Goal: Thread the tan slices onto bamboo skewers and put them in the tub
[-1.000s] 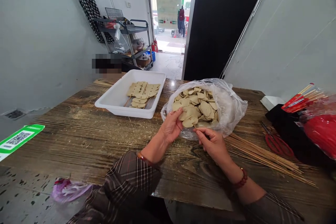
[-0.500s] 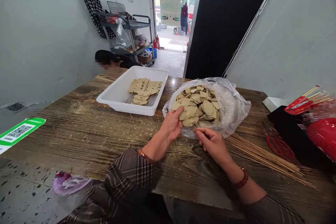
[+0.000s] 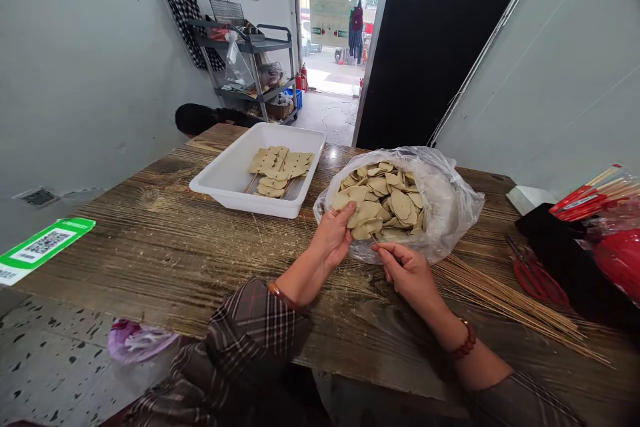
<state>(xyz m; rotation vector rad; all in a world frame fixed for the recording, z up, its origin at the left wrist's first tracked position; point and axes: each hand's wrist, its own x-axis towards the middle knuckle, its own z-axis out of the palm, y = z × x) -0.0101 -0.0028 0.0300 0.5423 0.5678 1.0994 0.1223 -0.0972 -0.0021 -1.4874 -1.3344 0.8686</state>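
Note:
My left hand (image 3: 334, 233) is closed on a few thin, flat tan slices (image 3: 367, 221) at the near edge of an opened plastic bag (image 3: 443, 197). Many more loose slices (image 3: 400, 203) fill that bag. Between thumb and fingers, my right hand (image 3: 406, 270) pinches a thin wooden skewer (image 3: 375, 240), its tip end at the slices in my left hand. Most of this skewer is hidden by slices and fingers. To the right of my right hand lies a bundle of bare skewers (image 3: 520, 307).
A white tray (image 3: 240, 203) with several skewered slices stands left of the bag. Red-handled scissors (image 3: 540, 280) lie by a black box (image 3: 565, 247) at right. A QR-code card (image 3: 47, 247) sits at the left edge. Beyond the table are a person's dark hair (image 3: 195, 119) and a cart (image 3: 270, 47).
The view has shifted slightly, so the scene sits a little further right. Both hands keep nearly the same hold. The person beyond the table has lowered their head.

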